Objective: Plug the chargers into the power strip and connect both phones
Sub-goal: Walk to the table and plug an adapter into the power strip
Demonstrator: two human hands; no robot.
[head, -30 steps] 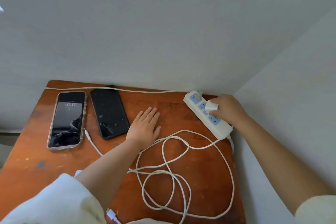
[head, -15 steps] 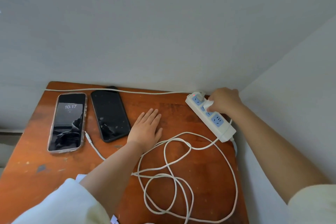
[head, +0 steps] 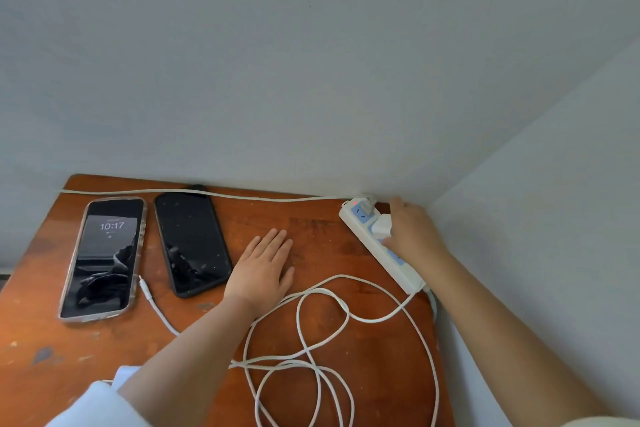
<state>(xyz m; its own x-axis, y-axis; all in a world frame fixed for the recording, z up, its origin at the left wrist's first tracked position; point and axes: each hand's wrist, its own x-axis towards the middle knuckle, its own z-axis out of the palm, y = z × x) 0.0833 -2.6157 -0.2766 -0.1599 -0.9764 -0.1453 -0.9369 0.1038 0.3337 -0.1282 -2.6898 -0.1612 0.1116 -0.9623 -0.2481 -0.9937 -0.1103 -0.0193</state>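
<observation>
Resting flat near looped cable (head: 322, 350) — left hand (head: 261, 265); phones (head: 104, 256) beside.

On the wooden table (head: 311, 392), the right hand (head: 412, 236) grips a white charger (head: 381, 225) at the power strip (head: 377, 243), seemingly seated in a socket. The left hand (head: 265, 263) rests flat beside the dark phone (head: 192, 243); the lit phone (head: 104, 256) shows 10:17.

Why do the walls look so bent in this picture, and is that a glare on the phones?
Head view: the wide-angle lens bows the wall corner and the table edges. The lit phone, showing 10:17, and the dark phone both carry pale reflections on their glass. The light is soft and even, with faint shadows under the left hand. The right hand, on the white charger, looks slightly smeared.
</observation>
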